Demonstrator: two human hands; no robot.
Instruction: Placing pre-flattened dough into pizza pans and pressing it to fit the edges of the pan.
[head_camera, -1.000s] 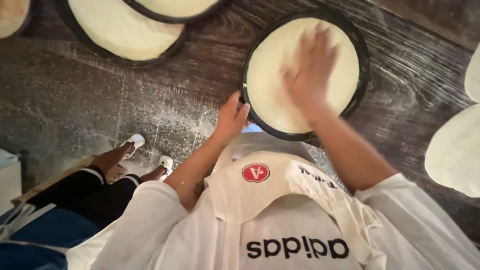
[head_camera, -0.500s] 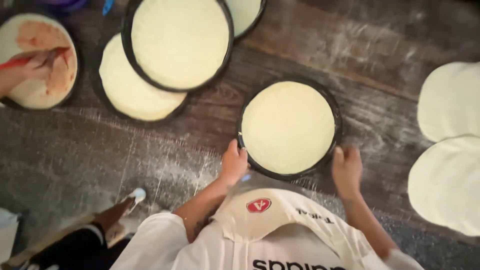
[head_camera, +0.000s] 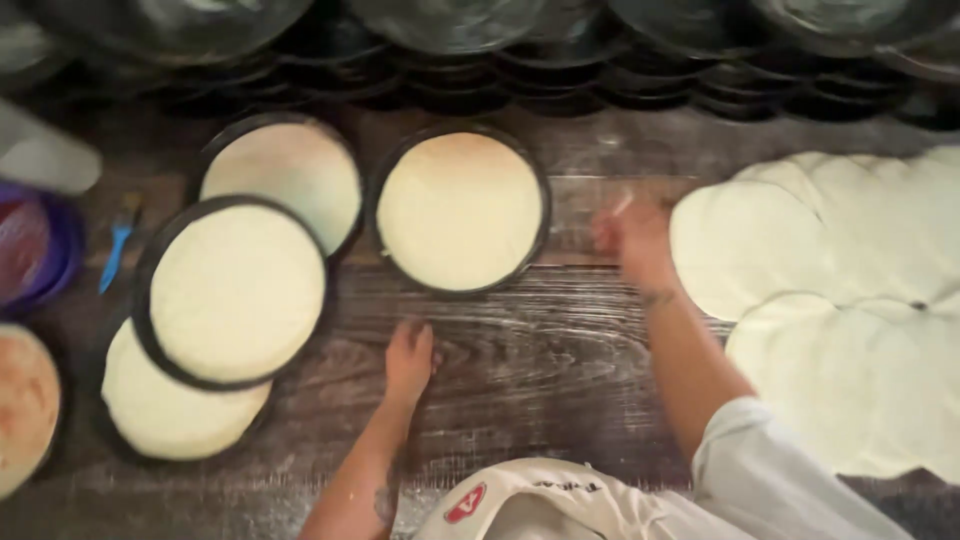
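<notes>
Resting palm-down on the floured wooden counter (head_camera: 560, 360), the left hand (head_camera: 410, 358) lies just short of the round dark pan (head_camera: 459, 210) that holds a disc of pale dough; its grip is loose and holds nothing, fingers together and flat on the wood. The right hand (head_camera: 632, 240) is blurred with motion, just to the right of that pan and at the near edge of the bare dough rounds (head_camera: 830, 300) overlapping beyond it; whether its grip is closed or apart cannot be told from the blur, though something thin and pale seems to stick up past its fingertips. Judging from this, the likeliest slip is the right hand snagging or stretching a soft round while moving fast, since the rounds overlap and could cling to each other and tear or fold. A sweep of the right forearm could also knock the pan's rim. To the left of the left hand, two more filled pans (head_camera: 235, 290) are stacked over another dough disc and look apt to slide if bumped. As for pose, the left arm runs nearly straight forward from the body with wrist low, while the right arm angles outward, elbow bent, sleeve near the body.
</notes>
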